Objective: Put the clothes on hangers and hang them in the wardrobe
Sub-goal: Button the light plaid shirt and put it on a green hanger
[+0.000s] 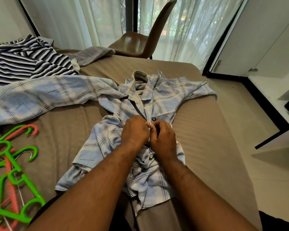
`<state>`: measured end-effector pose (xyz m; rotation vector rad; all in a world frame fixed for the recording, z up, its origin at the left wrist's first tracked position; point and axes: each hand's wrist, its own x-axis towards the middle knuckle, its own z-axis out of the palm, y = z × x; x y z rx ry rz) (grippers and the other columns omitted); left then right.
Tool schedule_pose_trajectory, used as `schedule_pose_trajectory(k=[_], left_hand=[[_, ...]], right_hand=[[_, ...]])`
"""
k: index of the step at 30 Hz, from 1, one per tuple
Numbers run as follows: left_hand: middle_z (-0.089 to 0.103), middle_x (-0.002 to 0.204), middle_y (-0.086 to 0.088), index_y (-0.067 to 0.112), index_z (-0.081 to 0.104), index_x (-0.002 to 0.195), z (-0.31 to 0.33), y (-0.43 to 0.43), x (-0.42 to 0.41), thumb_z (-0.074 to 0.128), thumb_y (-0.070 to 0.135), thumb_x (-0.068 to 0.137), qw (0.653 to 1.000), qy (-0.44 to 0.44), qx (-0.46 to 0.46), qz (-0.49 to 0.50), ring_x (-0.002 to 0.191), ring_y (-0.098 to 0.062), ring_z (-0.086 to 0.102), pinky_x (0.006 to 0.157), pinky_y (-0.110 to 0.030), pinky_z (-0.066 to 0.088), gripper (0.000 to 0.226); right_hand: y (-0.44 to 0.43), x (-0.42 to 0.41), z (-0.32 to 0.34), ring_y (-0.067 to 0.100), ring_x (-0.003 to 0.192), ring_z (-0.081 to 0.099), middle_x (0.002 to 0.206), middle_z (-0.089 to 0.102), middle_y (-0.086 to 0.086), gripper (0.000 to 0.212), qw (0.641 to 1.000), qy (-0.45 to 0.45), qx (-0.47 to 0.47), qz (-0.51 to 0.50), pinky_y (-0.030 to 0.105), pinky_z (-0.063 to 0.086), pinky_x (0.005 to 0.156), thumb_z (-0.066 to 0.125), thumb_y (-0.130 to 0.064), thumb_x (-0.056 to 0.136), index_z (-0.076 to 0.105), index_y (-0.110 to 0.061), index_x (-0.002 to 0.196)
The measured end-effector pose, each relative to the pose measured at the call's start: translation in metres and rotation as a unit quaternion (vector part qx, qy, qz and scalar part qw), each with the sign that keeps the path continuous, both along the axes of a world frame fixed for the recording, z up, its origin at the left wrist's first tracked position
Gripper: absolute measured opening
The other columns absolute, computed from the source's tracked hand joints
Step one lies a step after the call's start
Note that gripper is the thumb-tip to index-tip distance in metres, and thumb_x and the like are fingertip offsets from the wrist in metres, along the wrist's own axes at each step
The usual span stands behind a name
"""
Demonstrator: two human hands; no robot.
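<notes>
A light blue plaid shirt (165, 99) lies front up on the bed (207, 139), collar away from me, one sleeve spread far to the left. My left hand (134, 132) and my right hand (163, 139) meet at the shirt's front placket, just below a dark button. Both pinch the placket edges between curled fingers and thumbs. A heap of green and pink plastic hangers (8, 172) lies at the bed's left edge. The white wardrobe (265, 39) stands at the right with its door open.
A black-and-white striped garment (23, 59) and a grey cloth (93, 55) lie at the bed's far left. A brown chair (140, 42) stands beyond the bed before sheer curtains. An open cabinet door (279, 139) juts out at the right.
</notes>
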<state>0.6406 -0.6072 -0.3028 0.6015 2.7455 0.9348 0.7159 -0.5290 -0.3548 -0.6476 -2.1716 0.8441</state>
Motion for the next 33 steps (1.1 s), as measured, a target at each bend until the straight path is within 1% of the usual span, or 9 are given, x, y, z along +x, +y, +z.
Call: schedule_pose_trajectory(k=[7, 13, 16, 19, 22, 25, 28, 30, 33], left_hand=[[0.07, 0.07, 0.0, 0.017, 0.075, 0.079, 0.005, -0.005, -0.001, 0.064, 0.031, 0.096, 0.992, -0.087, 0.085, 0.018, 0.069, -0.016, 0.069, 0.07, -0.036, 0.06, 0.025], [0.073, 0.084, -0.007, 0.013, 0.076, 0.09, 0.005, 0.001, 0.005, 0.06, 0.03, 0.099, 0.998, 0.001, 0.061, 0.014, 0.078, -0.023, 0.067, 0.072, -0.038, 0.057, 0.025], [0.073, 0.09, -0.006, 0.017, 0.072, 0.093, 0.0, 0.001, 0.004, 0.059, 0.03, 0.099, 0.998, 0.011, 0.054, 0.02, 0.085, -0.026, 0.066, 0.075, -0.041, 0.056, 0.019], [0.072, 0.09, -0.003, 0.022, 0.07, 0.094, -0.003, 0.001, 0.0, 0.058, 0.032, 0.1, 0.997, -0.005, 0.082, 0.009, 0.086, -0.023, 0.064, 0.075, -0.037, 0.053, 0.017], [0.071, 0.088, -0.002, 0.024, 0.067, 0.093, -0.004, 0.001, -0.001, 0.057, 0.034, 0.101, 0.995, -0.019, 0.092, -0.015, 0.084, -0.022, 0.063, 0.073, -0.035, 0.051, 0.016], [0.07, 0.087, -0.003, 0.026, 0.065, 0.089, -0.003, -0.004, -0.004, 0.057, 0.032, 0.101, 0.996, -0.039, 0.063, -0.055, 0.081, -0.021, 0.063, 0.073, -0.036, 0.053, 0.016], [0.069, 0.085, -0.002, 0.023, 0.065, 0.09, 0.009, -0.01, -0.003, 0.057, 0.026, 0.101, 0.989, -0.045, 0.014, -0.143, 0.077, -0.018, 0.061, 0.067, -0.03, 0.045, 0.014], [0.066, 0.078, 0.002, 0.022, 0.061, 0.083, 0.02, -0.015, 0.0, 0.056, 0.024, 0.102, 0.977, -0.054, -0.015, -0.205, 0.073, -0.015, 0.061, 0.062, -0.026, 0.041, 0.019], [0.07, 0.079, 0.003, 0.022, 0.062, 0.077, 0.033, -0.025, 0.004, 0.056, 0.027, 0.103, 0.954, -0.088, -0.061, -0.282, 0.074, -0.011, 0.065, 0.065, -0.025, 0.05, 0.027]], right_hand=[[0.001, 0.005, 0.007, 0.01, 0.077, 0.059, 0.088, 0.068, -0.001, 0.007, 0.999, 0.029, -0.019, 0.015, 0.013, 0.044, 0.068, 0.069, -0.017, 0.094, 0.07, -0.011, 0.096], [0.004, 0.005, 0.016, -0.003, 0.07, 0.065, 0.075, 0.069, -0.012, 0.006, 0.991, 0.02, -0.135, 0.013, 0.006, 0.046, 0.064, 0.072, -0.022, 0.093, 0.074, -0.017, 0.09], [0.015, -0.001, 0.021, 0.011, 0.061, 0.064, 0.073, 0.072, 0.0, 0.01, 0.947, 0.003, -0.317, 0.054, 0.027, 0.054, 0.06, 0.068, -0.018, 0.095, 0.071, -0.012, 0.087], [0.026, -0.001, 0.036, 0.016, 0.056, 0.059, 0.071, 0.066, 0.009, 0.012, 0.879, -0.002, -0.467, 0.096, 0.024, 0.052, 0.053, 0.062, -0.009, 0.098, 0.068, -0.005, 0.088], [0.033, 0.001, 0.046, 0.019, 0.055, 0.059, 0.072, 0.063, 0.011, 0.012, 0.844, -0.014, -0.52, 0.129, 0.024, 0.053, 0.051, 0.061, -0.009, 0.098, 0.066, -0.002, 0.089], [0.035, -0.003, 0.051, 0.022, 0.055, 0.061, 0.074, 0.065, 0.014, 0.031, 0.873, -0.053, -0.473, 0.104, 0.029, 0.053, 0.049, 0.071, -0.032, 0.094, 0.066, -0.002, 0.093], [0.039, -0.015, 0.057, 0.02, 0.07, 0.069, 0.086, 0.07, 0.004, 0.043, 0.954, -0.116, -0.274, 0.042, 0.036, 0.058, 0.059, 0.08, -0.051, 0.08, 0.062, -0.017, 0.098], [0.042, -0.019, 0.062, 0.018, 0.08, 0.066, 0.09, 0.067, 0.0, 0.041, 0.974, -0.165, -0.153, 0.02, 0.032, 0.054, 0.069, 0.082, -0.046, 0.077, 0.059, -0.021, 0.101], [0.04, -0.012, 0.066, 0.019, 0.085, 0.064, 0.091, 0.066, -0.001, 0.025, 0.967, -0.24, -0.085, 0.025, 0.029, 0.051, 0.075, 0.077, -0.031, 0.077, 0.065, -0.019, 0.095]])
